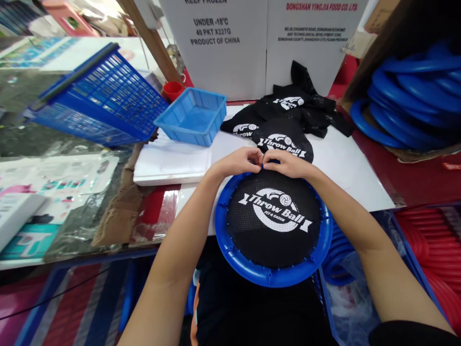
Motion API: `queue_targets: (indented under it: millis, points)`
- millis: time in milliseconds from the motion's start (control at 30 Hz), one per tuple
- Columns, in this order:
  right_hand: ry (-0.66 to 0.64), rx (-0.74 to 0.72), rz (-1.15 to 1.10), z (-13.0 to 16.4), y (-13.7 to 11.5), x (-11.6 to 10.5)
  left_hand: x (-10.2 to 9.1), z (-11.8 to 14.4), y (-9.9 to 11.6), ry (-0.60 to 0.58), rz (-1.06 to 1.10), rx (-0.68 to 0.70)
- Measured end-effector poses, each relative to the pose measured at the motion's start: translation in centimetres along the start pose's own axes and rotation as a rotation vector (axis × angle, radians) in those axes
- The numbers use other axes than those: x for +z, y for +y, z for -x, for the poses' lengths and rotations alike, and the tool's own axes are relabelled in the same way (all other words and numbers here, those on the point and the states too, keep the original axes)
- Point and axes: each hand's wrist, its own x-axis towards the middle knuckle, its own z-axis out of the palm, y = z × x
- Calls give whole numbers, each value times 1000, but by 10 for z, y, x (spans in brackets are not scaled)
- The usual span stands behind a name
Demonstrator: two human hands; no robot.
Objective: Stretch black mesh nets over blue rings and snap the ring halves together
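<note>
A blue plastic ring point(272, 277) with black mesh point(248, 242) stretched across it leans against the table's front edge, close to my body. White "Throw Ball" print point(275, 209) faces up on the mesh. At the ring's far rim, my left hand point(245, 161) and my right hand point(286, 163) meet, fingertips nearly touching. Both are closed in a pinch there, and the fingers hide the exact spot they grip. Just beyond them lie several loose black mesh pieces point(283, 139) with the same print.
A light blue tray point(192, 120) stands on white sheets at left, beside a tilted blue basket point(108, 91) and a red cup point(173, 90). Blue rings point(410, 96) fill a box at right. Red rings point(439, 254) lie below. White cartons point(223, 62) form the back.
</note>
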Motion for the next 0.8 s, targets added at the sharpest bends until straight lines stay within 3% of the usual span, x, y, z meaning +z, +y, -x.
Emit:
queue_targets:
  millis: [800]
  points:
    - [79,-13,11,-4,4,7,-1,1,4,-7,-18,-8]
